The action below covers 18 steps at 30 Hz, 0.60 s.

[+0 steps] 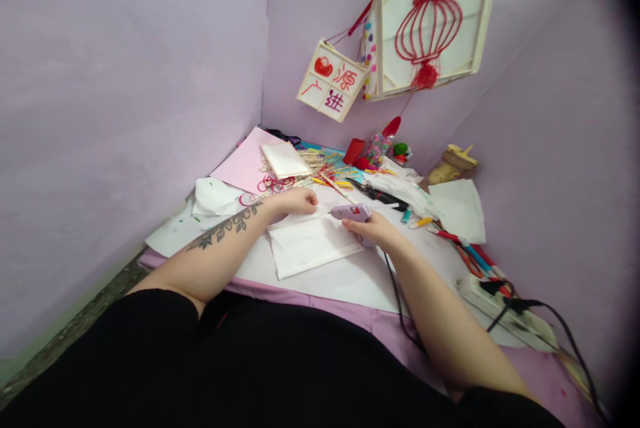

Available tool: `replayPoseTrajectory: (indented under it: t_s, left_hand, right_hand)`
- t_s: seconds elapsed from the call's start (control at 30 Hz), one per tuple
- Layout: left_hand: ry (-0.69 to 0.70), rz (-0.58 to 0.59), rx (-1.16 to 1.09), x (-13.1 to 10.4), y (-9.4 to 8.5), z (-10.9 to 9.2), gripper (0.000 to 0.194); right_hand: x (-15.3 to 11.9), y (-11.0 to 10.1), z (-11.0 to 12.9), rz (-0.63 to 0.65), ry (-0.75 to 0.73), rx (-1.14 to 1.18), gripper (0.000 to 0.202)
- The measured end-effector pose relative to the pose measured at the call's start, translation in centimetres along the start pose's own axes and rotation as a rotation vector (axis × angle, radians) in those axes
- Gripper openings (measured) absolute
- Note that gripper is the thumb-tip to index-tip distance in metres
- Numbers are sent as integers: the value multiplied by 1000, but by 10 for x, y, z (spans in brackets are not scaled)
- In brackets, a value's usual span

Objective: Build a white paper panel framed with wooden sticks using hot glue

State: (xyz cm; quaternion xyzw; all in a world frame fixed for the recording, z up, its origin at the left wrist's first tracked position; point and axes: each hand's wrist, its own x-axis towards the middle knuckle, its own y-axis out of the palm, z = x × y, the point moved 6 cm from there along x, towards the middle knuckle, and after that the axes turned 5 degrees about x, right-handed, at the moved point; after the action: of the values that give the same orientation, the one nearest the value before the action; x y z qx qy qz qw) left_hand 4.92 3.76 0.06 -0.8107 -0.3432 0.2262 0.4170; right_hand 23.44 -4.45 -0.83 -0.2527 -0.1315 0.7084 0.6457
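My right hand is wrapped round a pale purple hot glue gun, with a white glue stick poking out of its back end. The gun's nozzle points left, towards my left hand. That hand is closed in a pinch above white paper; what its fingertips hold is too small to make out. Below both hands lies a folded white sheet, close to the table's front edge. A black cord runs down from the glue gun.
Behind my hands lie a white framed panel, loose sticks, red yarn and black-handled pliers. At right are markers, a power strip with cables and a drink cup. A lantern picture and a smaller lettered frame hang above.
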Motion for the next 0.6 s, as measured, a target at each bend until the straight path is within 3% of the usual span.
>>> replayPoseTrajectory:
  t_s: [0.6]
  left_hand:
    - [-27, -28, -57, 4, 2, 2, 25]
  right_hand:
    - [4, 11, 11, -28, -157, -93, 36]
